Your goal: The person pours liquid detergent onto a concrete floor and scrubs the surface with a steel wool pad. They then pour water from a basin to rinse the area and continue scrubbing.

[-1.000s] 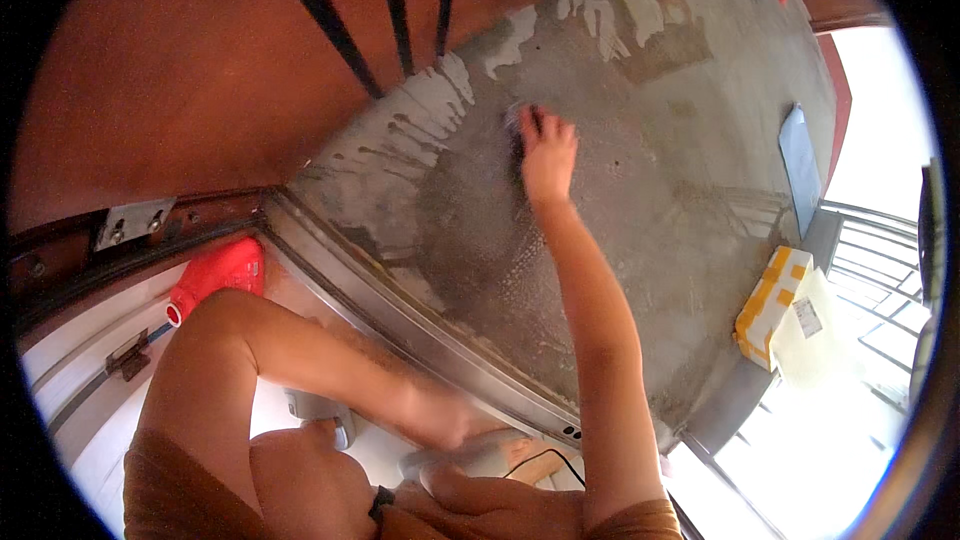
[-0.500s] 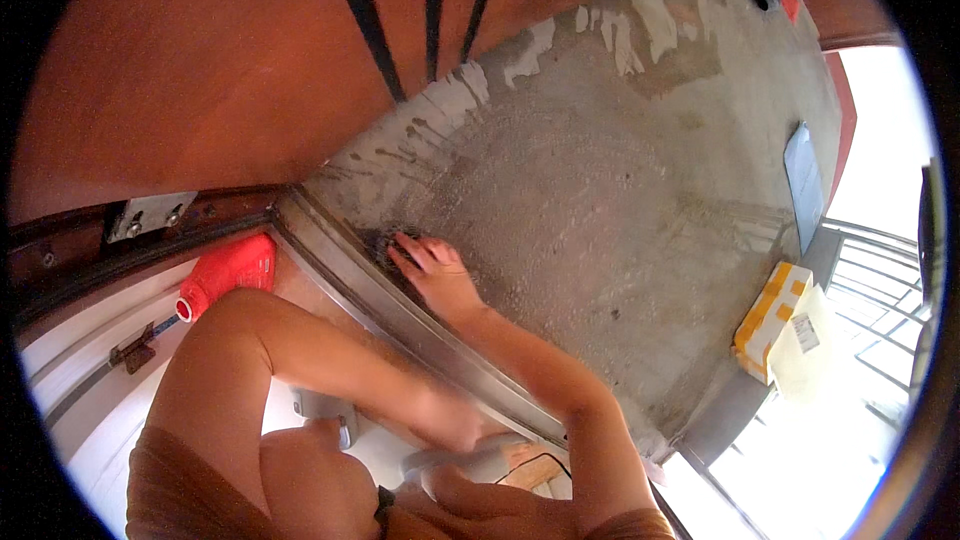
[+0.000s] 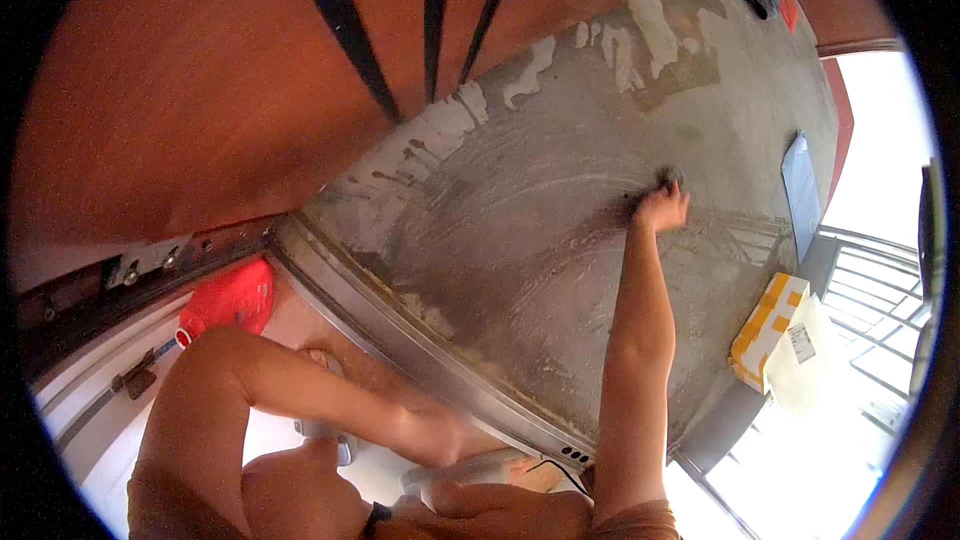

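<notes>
Right hand [image 3: 663, 208] extended forward, fingers clamped on dark pad [image 3: 668, 176], pad against wet grey floor [image 3: 520, 240], its long axis and pointing direction indeterminable, left hand [image 3: 438, 437] blurred, finger state indeterminable.

Your sleeves [image 3: 640, 523]: brown | mottled grey floor [image 3: 520, 190] | left: red bottle [image 3: 235, 298] | far left: red-brown panel [image 3: 200, 90], black-striped | right: white box [image 3: 770, 328], yellow bands

No text legible: small white label [image 3: 802, 342] with dark print, on pale sheet [image 3: 808, 380] just right of yellow-taped box [image 3: 768, 328], too small to read; markings on red bottle [image 3: 235, 298], well left of that box, unresolved.
</notes>
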The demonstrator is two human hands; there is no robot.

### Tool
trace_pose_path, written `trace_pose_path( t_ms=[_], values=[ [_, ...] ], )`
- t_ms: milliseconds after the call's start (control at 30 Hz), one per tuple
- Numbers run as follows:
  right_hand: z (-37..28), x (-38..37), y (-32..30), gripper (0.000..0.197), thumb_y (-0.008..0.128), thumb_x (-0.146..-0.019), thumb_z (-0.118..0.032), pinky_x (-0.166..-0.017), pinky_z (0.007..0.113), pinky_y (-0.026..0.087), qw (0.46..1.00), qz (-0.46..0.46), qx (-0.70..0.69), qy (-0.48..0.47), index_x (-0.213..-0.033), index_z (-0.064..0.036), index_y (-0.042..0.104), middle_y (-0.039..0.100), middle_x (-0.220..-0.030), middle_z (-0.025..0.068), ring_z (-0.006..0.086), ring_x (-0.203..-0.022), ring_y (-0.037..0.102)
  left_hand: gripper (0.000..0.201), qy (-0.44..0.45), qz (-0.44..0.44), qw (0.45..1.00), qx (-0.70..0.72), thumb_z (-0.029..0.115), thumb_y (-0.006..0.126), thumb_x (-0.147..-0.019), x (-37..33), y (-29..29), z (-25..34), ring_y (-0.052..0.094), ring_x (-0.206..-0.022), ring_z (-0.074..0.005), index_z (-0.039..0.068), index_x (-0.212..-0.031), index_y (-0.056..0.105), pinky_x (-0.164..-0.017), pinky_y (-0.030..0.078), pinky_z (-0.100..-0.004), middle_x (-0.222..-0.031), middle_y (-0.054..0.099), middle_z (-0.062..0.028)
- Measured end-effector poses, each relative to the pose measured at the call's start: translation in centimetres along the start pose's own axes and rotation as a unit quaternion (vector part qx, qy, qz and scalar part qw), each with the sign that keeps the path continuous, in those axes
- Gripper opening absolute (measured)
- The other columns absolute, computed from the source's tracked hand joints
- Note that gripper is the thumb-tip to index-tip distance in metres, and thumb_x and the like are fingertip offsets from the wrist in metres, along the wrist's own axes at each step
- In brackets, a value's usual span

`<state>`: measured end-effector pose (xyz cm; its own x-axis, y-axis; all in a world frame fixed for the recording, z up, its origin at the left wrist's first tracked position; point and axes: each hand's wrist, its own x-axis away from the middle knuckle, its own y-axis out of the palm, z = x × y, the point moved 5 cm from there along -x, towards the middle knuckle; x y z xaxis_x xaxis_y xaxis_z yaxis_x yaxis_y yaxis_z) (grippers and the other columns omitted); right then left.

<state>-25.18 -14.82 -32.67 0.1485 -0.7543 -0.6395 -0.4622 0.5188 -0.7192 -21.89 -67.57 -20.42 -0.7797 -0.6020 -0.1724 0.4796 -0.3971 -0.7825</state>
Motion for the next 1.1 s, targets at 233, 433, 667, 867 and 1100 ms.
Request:
trace_pose_path(
  t_ms=[233,433,667,867,1100],
  values=[
    [-22.4,2.7,8.5,0.039,0.054,-0.077,-0.001,-0.095,0.045,0.039,0.917,-0.228,-0.3,-0.132,-0.116,-0.0021,0.056,0.047,-0.129,0.0193,0.0349,-0.109,0.05,0.013,-0.044,0.049,0.995,0.076,0.018,0.055,-0.075,0.5,-1.3,-2.7,0.058,-0.068,-0.0214,0.006,-0.07,0.058,-0.05,0.048,-0.0327,-0.069,0.057,-0.0061],
    [-34.0,15.8,-1.3,0.033,0.048,-0.091,-0.013,-0.101,0.039,0.035,0.697,-0.517,-0.493,0.059,-0.122,-0.0005,0.049,0.046,-0.126,0.0197,0.0335,-0.115,0.045,0.013,-0.041,0.059,0.996,0.051,0.019,0.054,-0.075,-1.4,-0.1,-1.0,0.057,-0.069,-0.0212,0.007,-0.071,0.058,-0.05,0.049,-0.0328,-0.073,0.057,-0.0061],
    [-33.7,27.3,-19.4,0.039,0.052,-0.081,-0.007,-0.102,0.037,0.038,0.703,-0.423,-0.338,-0.461,-0.12,-0.0022,0.054,0.043,-0.134,0.011,0.0288,-0.12,0.043,0.012,0.038,0.049,0.998,-0.017,0.02,0.053,-0.076,-3.8,1.7,2.8,0.058,-0.07,-0.0195,0.01,-0.071,0.059,-0.053,0.047,-0.032,-0.07,0.058,-0.0037],
    [-22.8,18.4,-16.4,0.039,0.048,-0.094,-0.03,-0.102,0.042,0.034,0.762,-0.544,-0.34,-0.087,-0.127,-0.0094,0.053,0.051,-0.128,0.0194,0.0346,-0.118,0.047,0.015,-0.018,0.101,0.994,0.032,0.019,0.055,-0.075,0.1,-0.6,3.8,0.059,-0.07,-0.0211,0.009,-0.068,0.062,-0.053,0.048,-0.034,-0.071,0.061,-0.005],
    [-19.9,13.2,-9.8,0.043,0.049,-0.082,0.0,-0.103,0.045,0.033,0.931,-0.257,-0.151,-0.209,-0.124,-0.0079,0.054,0.045,-0.133,0.0172,0.0367,-0.122,0.039,0.013,-0.015,0.031,0.999,0.02,0.02,0.057,-0.071,0.6,1.8,6.4,0.059,-0.068,-0.0227,0.009,-0.066,0.062,-0.051,0.048,-0.0354,-0.067,0.06,-0.0053]
  ],
)
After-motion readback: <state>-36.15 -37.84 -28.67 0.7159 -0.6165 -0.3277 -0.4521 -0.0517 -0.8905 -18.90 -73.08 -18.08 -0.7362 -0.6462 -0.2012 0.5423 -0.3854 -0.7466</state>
